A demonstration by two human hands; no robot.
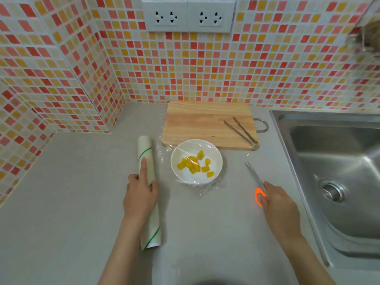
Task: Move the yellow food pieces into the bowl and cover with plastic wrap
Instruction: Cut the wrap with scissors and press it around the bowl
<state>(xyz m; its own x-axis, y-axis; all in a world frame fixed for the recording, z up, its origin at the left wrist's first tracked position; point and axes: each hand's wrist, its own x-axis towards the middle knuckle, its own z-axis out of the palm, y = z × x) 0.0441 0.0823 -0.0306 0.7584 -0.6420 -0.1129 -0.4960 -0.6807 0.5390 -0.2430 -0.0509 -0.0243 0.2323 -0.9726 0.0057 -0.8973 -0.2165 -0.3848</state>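
A white bowl (196, 161) stands on the grey counter and holds several yellow food pieces (194, 164). Clear plastic wrap (207, 191) lies stretched over the bowl, with crumpled edges on the counter around it. To the bowl's left lies the plastic wrap roll (147, 161), white with green lines. My left hand (141, 194) rests on that roll, index finger stretched along it. My right hand (277, 204) holds orange-handled scissors (256, 182) to the bowl's right, blades slightly apart and pointing away from me.
A wooden cutting board (197, 122) sits behind the bowl against the tiled wall, with metal tongs (240, 130) on its right part. A steel sink (337, 173) fills the right side. Wall sockets (188, 16) are above.
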